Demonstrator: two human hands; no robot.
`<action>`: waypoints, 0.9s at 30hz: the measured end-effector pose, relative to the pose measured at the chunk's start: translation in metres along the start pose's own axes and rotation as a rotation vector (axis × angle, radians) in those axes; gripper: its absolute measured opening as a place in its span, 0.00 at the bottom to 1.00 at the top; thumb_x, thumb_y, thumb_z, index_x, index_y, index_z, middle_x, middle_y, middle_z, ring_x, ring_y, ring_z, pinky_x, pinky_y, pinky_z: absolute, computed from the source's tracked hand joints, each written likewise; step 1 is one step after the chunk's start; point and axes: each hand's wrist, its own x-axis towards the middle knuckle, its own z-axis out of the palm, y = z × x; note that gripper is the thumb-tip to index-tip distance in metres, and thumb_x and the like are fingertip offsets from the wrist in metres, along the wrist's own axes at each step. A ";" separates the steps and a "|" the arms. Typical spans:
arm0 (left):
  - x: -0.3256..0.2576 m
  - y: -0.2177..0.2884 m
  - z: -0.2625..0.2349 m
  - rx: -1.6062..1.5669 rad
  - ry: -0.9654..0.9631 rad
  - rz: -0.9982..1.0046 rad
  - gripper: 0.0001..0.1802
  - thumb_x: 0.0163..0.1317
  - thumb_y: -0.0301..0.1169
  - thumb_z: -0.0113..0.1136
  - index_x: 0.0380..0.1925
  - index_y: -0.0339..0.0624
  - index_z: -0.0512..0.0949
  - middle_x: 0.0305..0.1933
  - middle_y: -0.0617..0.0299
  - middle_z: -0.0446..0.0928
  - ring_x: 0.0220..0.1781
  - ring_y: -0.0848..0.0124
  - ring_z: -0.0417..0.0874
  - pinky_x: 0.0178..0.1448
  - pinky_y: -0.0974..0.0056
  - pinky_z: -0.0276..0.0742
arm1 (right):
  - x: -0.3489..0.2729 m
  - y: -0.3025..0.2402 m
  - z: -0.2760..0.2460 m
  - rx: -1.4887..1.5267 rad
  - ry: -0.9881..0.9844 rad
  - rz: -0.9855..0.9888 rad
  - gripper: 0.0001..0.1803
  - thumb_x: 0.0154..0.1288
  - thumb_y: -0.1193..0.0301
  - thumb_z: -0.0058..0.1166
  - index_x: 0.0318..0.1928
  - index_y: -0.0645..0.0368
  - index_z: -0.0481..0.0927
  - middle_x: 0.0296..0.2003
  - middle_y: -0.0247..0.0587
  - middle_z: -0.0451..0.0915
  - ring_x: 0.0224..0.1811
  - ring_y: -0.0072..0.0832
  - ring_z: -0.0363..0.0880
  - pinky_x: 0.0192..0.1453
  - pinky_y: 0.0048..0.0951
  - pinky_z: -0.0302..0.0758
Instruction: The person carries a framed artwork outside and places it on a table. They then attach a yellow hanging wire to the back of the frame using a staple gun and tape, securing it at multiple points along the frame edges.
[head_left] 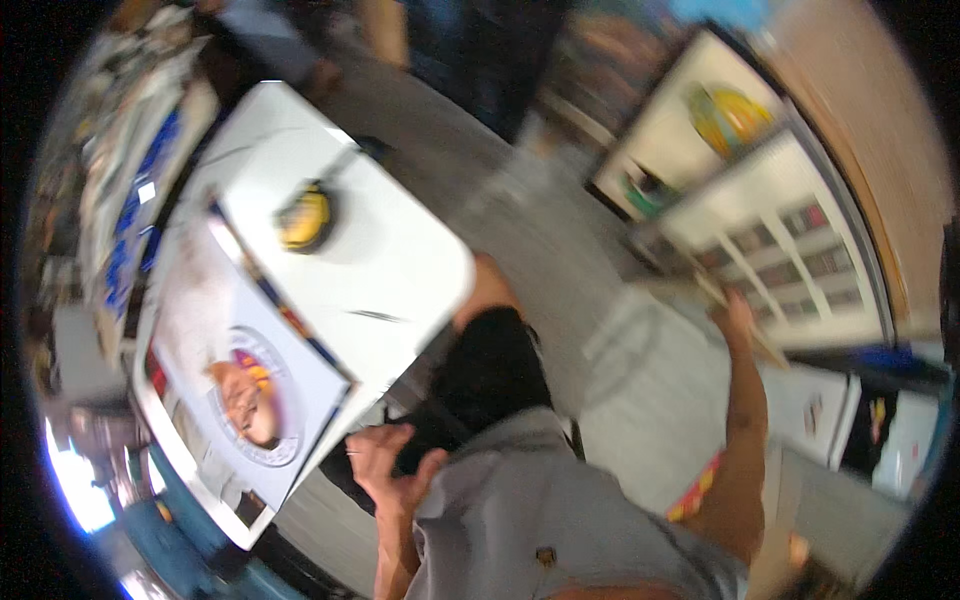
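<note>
Blurring hides what the right hand (738,312) grips.

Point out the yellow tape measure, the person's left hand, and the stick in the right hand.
Yellow tape measure (304,217), head view, on the middle of its round case.
Left hand (385,462), head view, on the back of the hand.
Stick (768,348), head view, on the shaft just below the right hand.

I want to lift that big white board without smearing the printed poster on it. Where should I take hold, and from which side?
Probably take the white board by its bare corner edge nearest the left hand, coming from the body side. That part is blank, while the poster covers the left portion and a yellow tape measure sits farther up.
</note>
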 end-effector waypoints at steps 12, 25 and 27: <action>0.009 -0.001 -0.016 -0.043 0.026 0.027 0.22 0.36 0.40 0.79 0.31 0.45 0.81 0.34 0.61 0.78 0.37 0.65 0.78 0.42 0.62 0.72 | -0.018 -0.066 0.047 0.112 0.761 -0.281 0.27 0.60 0.48 0.53 0.33 0.64 0.73 0.34 0.50 0.70 0.43 0.48 0.70 0.48 0.51 0.66; 0.025 0.022 0.008 -0.113 -0.017 0.094 0.21 0.39 0.42 0.78 0.32 0.47 0.82 0.32 0.64 0.80 0.36 0.68 0.78 0.40 0.66 0.70 | 0.024 -0.057 0.045 -0.044 0.964 -0.177 0.23 0.52 0.53 0.63 0.30 0.62 0.75 0.30 0.44 0.74 0.35 0.44 0.74 0.37 0.42 0.69; 0.027 0.026 0.011 -0.110 -0.018 0.087 0.21 0.38 0.42 0.78 0.32 0.47 0.82 0.32 0.66 0.80 0.35 0.69 0.78 0.40 0.66 0.70 | 0.024 -0.059 0.041 -0.043 1.028 -0.198 0.23 0.52 0.53 0.63 0.28 0.62 0.75 0.26 0.44 0.73 0.32 0.43 0.74 0.35 0.42 0.69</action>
